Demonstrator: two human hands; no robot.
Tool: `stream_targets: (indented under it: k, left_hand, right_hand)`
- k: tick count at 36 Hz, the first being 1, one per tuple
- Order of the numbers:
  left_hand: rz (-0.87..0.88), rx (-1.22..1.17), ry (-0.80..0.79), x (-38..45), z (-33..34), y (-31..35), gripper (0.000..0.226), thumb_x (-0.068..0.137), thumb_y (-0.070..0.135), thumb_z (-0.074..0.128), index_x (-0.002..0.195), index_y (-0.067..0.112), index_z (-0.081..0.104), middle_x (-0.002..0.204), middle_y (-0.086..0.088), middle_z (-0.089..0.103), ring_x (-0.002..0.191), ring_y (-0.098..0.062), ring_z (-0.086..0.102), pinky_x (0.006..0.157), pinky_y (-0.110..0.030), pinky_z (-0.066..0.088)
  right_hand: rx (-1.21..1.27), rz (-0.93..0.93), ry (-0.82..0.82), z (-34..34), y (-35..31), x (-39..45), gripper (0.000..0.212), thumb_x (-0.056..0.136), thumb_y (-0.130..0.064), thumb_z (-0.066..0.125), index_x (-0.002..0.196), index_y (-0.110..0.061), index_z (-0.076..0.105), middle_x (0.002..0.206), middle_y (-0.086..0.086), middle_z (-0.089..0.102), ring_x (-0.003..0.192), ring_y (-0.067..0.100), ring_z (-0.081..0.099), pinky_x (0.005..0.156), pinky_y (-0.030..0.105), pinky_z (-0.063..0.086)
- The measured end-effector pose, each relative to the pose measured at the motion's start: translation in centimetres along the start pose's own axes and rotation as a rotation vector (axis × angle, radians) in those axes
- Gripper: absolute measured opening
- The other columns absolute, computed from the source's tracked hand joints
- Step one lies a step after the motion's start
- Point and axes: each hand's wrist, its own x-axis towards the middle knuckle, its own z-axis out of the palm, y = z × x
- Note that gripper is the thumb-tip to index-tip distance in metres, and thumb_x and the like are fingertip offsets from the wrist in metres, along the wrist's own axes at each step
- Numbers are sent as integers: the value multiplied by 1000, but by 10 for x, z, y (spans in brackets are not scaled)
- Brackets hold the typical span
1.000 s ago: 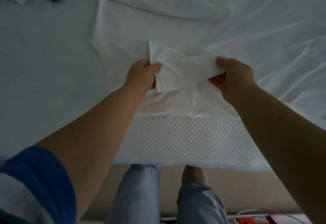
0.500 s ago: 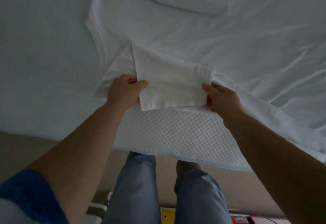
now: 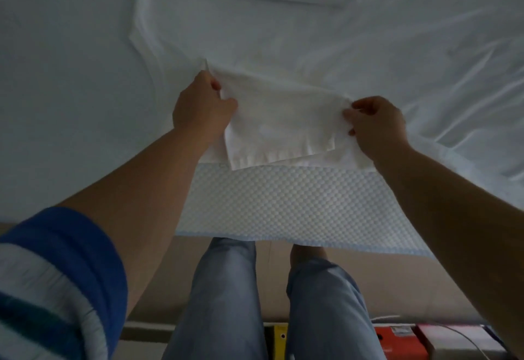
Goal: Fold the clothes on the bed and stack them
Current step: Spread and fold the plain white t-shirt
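Both hands pinch a small folded white cotton garment (image 3: 279,121) taut at the bed's near edge, left hand (image 3: 202,104) and right hand (image 3: 374,124) gripping opposite sides, probably to square the fold. A larger white shirt (image 3: 226,19) lies beneath on the white bed (image 3: 56,90); a quilted mattress pad (image 3: 283,201) shows below.

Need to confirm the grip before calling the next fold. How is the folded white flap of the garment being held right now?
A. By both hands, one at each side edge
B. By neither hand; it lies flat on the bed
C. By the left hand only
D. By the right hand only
A: the left hand pinches the left edge of the white garment flap and the right hand pinches its right edge.
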Motion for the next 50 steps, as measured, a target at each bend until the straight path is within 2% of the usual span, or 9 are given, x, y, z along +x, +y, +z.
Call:
stream_targets:
  k: [5,10,20,26,30,34,38,45,50]
  left_hand:
    - [194,72,-126,-38,-2,29,12,78,29,64,86,23,57,98,-7,66,96,-29,59,74,-28,39]
    - [378,120,-289,-73,17,75,16,80,28,62,94,21,64,96,-1,64,92,-23,59,71,-24,34]
    - [690,275,-249,-90,97,162,30,82,22,58,110,17,67,115,-13,62,108,-34,52,89,-36,40]
    - [709,430,-268,-96,144,194,32,85,34,58,114,21,65,120,-12,60,112,-34,52,93,-37,39]
    - [705,494,-309,-106,165,212,42,76,44,65,114,27,62,114,-6,60,109,-28,54,93,-35,35]
    - [722,551,-409,-120,180,230,34,73,43,67,104,28,64,109,-1,64,104,-23,57,86,-31,33]
    - [745,455,-481,-136,189,250,27,74,33,69,99,24,65,99,-1,59,95,-22,56,72,-23,32]
    - [740,351,-673,-158,197,311,24,79,35,64,102,29,65,85,12,58,84,-12,56,73,-27,41]
    - [744,277,-618,-144,181,348,8,78,33,65,86,31,66,69,12,57,72,-12,56,60,-25,38]
  right_hand:
    - [-38,52,36,-40,31,-38,13,85,-31,63,97,-28,59,80,-13,59,72,9,56,62,24,44]
    - [-105,96,134,-95,75,-67,15,88,-26,60,102,-24,61,78,-16,56,65,5,53,52,18,37]
    - [-295,28,257,-165,163,-26,31,90,-25,57,120,-18,59,126,10,52,121,28,43,102,39,33]
    - [-533,-98,61,-194,188,18,42,86,-30,61,127,-23,55,136,7,48,126,29,38,105,39,25]
    - [-649,-206,-60,-203,195,32,45,81,-34,64,124,-26,55,124,5,53,119,28,42,101,38,25]
    - [-701,-342,-134,-213,196,37,23,85,-35,57,106,-27,61,105,0,60,106,23,50,94,37,27]
    - [-525,-463,-84,-224,200,34,12,89,-30,55,96,-24,62,87,-9,52,87,17,52,79,29,34]
    - [-378,-577,-5,-253,179,35,9,89,-34,53,93,-27,57,78,-14,53,74,16,52,66,28,34]
    - [-372,-381,-157,-285,166,60,41,76,-48,68,107,-27,51,89,-10,55,81,17,54,73,31,41]
